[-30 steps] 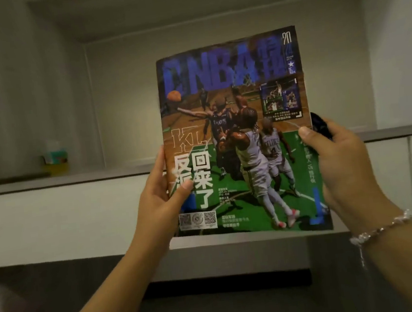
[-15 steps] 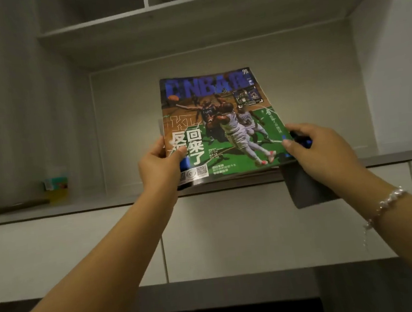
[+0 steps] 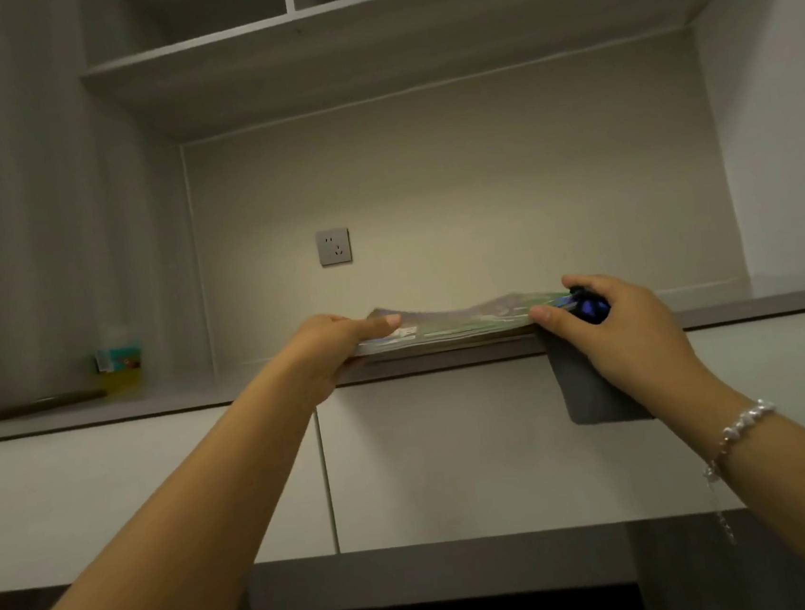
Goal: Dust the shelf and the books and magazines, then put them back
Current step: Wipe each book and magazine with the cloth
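magazine: glossy green-covered magazine (image 3: 462, 321), pretty much flat on the grey shelf ledge (image 3: 152, 400)
left hand (image 3: 330, 347): gripping its left edge
right hand (image 3: 626, 326): pinching the right edge, plus a grey cloth (image 3: 588, 389) hanging down
wall: grey socket (image 3: 333, 246) above

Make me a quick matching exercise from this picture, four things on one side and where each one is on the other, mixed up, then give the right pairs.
Things:
1. magazine
2. grey cloth
3. wall socket
4. tissue box

Places:
A. on the back wall above the shelf
B. far left on the shelf
C. hanging below the right hand
D. flat on the shelf edge between both hands

Pairs: 1-D, 2-C, 3-A, 4-B
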